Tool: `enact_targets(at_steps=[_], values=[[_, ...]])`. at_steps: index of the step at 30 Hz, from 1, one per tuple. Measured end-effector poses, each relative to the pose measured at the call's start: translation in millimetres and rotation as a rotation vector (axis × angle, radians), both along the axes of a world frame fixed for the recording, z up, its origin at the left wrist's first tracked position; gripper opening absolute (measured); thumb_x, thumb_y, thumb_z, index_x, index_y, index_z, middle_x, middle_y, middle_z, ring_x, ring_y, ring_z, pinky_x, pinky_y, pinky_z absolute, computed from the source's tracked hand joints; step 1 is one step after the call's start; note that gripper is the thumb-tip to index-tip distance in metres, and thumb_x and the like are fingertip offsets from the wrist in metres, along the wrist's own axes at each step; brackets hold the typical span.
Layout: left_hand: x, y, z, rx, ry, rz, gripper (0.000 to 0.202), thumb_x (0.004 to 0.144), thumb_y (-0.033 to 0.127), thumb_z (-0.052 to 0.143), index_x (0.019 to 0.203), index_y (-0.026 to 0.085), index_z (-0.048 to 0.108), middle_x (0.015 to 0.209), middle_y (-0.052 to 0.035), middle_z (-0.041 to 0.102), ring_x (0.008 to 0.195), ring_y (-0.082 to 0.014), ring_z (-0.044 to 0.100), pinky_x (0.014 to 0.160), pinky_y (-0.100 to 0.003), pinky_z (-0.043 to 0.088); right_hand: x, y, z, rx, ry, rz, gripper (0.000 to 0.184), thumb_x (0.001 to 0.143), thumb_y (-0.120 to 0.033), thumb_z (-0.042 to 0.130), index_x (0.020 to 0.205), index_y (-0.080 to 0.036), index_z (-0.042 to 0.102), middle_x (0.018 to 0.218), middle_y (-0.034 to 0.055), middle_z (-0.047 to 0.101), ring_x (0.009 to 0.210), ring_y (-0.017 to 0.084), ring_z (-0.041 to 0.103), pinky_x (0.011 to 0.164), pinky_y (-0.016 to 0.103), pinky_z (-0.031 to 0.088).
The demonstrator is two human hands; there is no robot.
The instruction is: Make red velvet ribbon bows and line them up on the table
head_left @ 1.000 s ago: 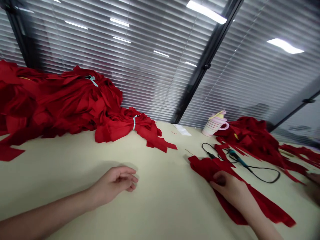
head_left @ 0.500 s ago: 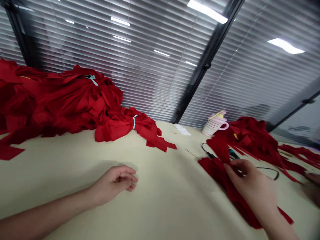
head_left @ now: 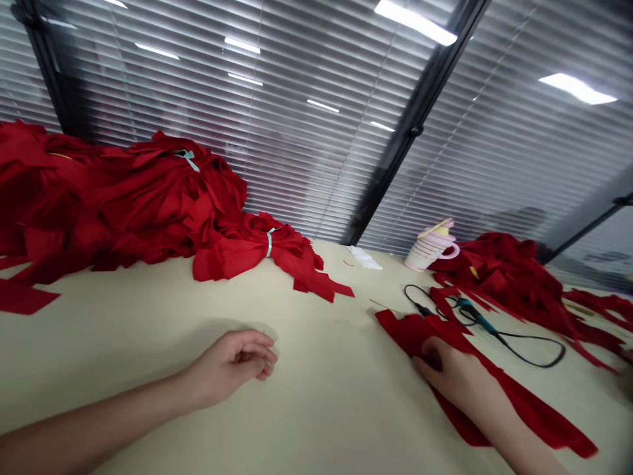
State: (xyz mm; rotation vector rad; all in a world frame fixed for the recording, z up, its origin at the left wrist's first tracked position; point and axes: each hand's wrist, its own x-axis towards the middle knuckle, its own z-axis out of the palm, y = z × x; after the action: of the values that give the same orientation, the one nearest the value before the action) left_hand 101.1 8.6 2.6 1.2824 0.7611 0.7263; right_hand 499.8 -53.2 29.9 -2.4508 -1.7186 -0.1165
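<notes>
1. Clearly, the red cloth [head_left: 410, 336] lies on the pale table [head_left: 316, 402] in front of the pink-and-white cup [head_left: 422, 254], its flat, overlapping pieces running from there toward the lower right.
2. The right hand [head_left: 450, 373] rests over the middle of that cloth, nearer the wearer than the cup. Thumb and forefinger stand apart with a dark hollow between them, both reaching down to the fabric; the other fingertips are hidden, so I cannot tell whether they pinch a layer or merely lie on it.
3. The left hand [head_left: 237, 363] is nearer than the cup and well to its left, low over the table, its fingers loosely bent side by side and the thumb below them, slightly parted.
4. In front of the cup and to its right, just beyond the cloth, lies a teal-handled tool [head_left: 477, 315] with a looping black cord [head_left: 544, 367].
5. In front of the cup and to its left, near the cloth's far end, is a thin rod [head_left: 383, 305].
6. A white paper [head_left: 364, 257] lies left of the cup, with a red thread [head_left: 348, 263] near it.
7. Just right of the cup is a heap of red fabric [head_left: 509, 270].
8. Well left of the cup sits a tied bundle [head_left: 237, 249] with a pale blue tie [head_left: 270, 243]; farther left, a larger pile [head_left: 113, 204].
9. Behind the cup hang slatted blinds [head_left: 297, 152].
</notes>
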Motion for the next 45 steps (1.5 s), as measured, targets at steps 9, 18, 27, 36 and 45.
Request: enact_targets(at_steps=[9,18,27,36,45], values=[[-0.9,-1.1,-1.9,0.003,0.008,-0.02,0.038,0.07,0.033,0.068,0.1,0.012,0.057,0.096,-0.011,0.067,0.081,-0.0204,0.064,0.08,-0.04,0.051,1.3,-0.8,11.4,-0.006,-0.019,-0.068,0.022,0.079,-0.047,0.044,0.076,-0.025,0.049,0.068,0.0037,0.064,0.064,0.025,0.061,0.057,0.033,0.04],[-0.7,-0.6,-1.4,0.016,0.014,-0.032,0.037,0.07,0.03,0.067,0.101,0.013,0.057,0.096,-0.0095,0.067,0.081,-0.0191,0.063,0.08,-0.039,0.05,-2.3,-1.6,7.0,-0.028,-0.006,-0.054,0.022,0.078,-0.046,0.044,0.072,-0.025,0.05,0.069,0.0043,0.065,0.065,0.024,0.062,0.059,0.033,0.041],[-1.7,-0.8,-6.0,0.034,0.016,-0.039,0.036,0.071,0.03,0.065,0.102,0.013,0.056,0.096,-0.0091,0.067,0.082,-0.019,0.063,0.081,-0.039,0.05,-2.8,-3.8,24.3,-0.003,-0.036,-0.064,0.025,0.078,-0.05,0.044,0.075,-0.026,0.05,0.067,0.0033,0.064,0.062,0.024,0.061,0.057,0.033,0.039],[0.3,-1.0,-3.5,0.037,0.01,-0.045,0.035,0.071,0.03,0.065,0.1,0.013,0.056,0.094,-0.0087,0.066,0.081,-0.0187,0.061,0.079,-0.039,0.049,-8.3,-6.2,-3.6,-0.041,0.007,-0.05,0.026,0.078,-0.05,0.045,0.073,-0.026,0.05,0.073,0.0036,0.066,0.066,0.024,0.063,0.058,0.033,0.042],[0.3,-1.7,-3.9,0.036,-0.002,-0.044,0.033,0.071,0.03,0.065,0.098,0.013,0.056,0.09,-0.0078,0.065,0.078,-0.018,0.06,0.078,-0.039,0.049,2.9,-9.7,1.2,0.017,0.009,-0.046,0.026,0.075,-0.051,0.045,0.077,-0.026,0.052,0.071,0.0032,0.065,0.063,0.023,0.062,0.059,0.032,0.042]])
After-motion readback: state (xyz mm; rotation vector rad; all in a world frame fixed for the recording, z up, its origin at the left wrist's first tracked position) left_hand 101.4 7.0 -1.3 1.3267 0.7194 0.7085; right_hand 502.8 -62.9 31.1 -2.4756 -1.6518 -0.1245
